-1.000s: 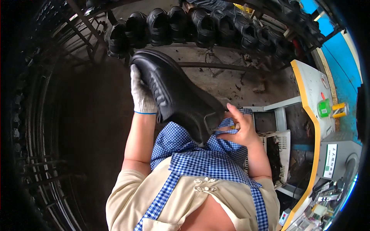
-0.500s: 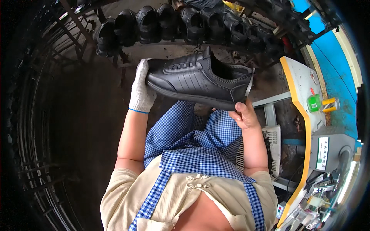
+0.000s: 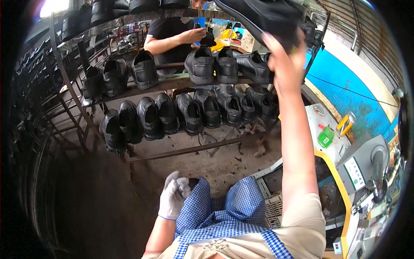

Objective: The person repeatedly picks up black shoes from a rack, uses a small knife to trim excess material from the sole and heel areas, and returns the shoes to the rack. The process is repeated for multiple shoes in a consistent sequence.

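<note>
Metal rack of black shoes, co-worker behind — yellow-edged machine

Black shoe held high; black shoes along the rack. White glove on the left hand, blue-and-white checked apron, bright blue wall, yellow-edged machine.

Shoe factory floor: metal racks w/ rows of black shoes, machines alongside.
</note>
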Available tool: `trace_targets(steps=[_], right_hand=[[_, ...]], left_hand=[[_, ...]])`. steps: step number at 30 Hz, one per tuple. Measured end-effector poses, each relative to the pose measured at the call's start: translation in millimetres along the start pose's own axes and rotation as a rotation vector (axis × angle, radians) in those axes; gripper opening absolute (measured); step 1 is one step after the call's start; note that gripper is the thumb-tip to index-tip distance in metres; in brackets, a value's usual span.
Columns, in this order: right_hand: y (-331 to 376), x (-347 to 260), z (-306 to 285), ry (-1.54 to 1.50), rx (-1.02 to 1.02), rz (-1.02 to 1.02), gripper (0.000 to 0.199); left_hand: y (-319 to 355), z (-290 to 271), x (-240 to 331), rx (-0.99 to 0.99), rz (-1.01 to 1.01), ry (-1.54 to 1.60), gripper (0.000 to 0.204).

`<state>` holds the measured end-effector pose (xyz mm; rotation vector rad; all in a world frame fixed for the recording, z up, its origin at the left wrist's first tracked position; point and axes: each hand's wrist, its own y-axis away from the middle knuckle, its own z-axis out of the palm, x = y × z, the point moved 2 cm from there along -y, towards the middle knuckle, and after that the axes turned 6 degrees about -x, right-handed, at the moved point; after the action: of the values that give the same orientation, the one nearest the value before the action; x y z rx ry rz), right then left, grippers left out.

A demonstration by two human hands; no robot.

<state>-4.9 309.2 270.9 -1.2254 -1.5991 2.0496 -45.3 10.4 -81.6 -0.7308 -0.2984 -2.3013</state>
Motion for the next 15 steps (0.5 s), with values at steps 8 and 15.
trace_targets(steps=[8,15], right_hand=[[-118.8,115.1,69.1,0.196,0.048,0.256,0.074],[-134.5,145.8,22.7,0.552,0.353,0.103,0.058]], left_hand=[[5.1,-3.8,0.4,0.042,-0.038,0.102,0.038],[-6.6,-20.2,1.6,0.092,-0.082,0.113,0.041]])
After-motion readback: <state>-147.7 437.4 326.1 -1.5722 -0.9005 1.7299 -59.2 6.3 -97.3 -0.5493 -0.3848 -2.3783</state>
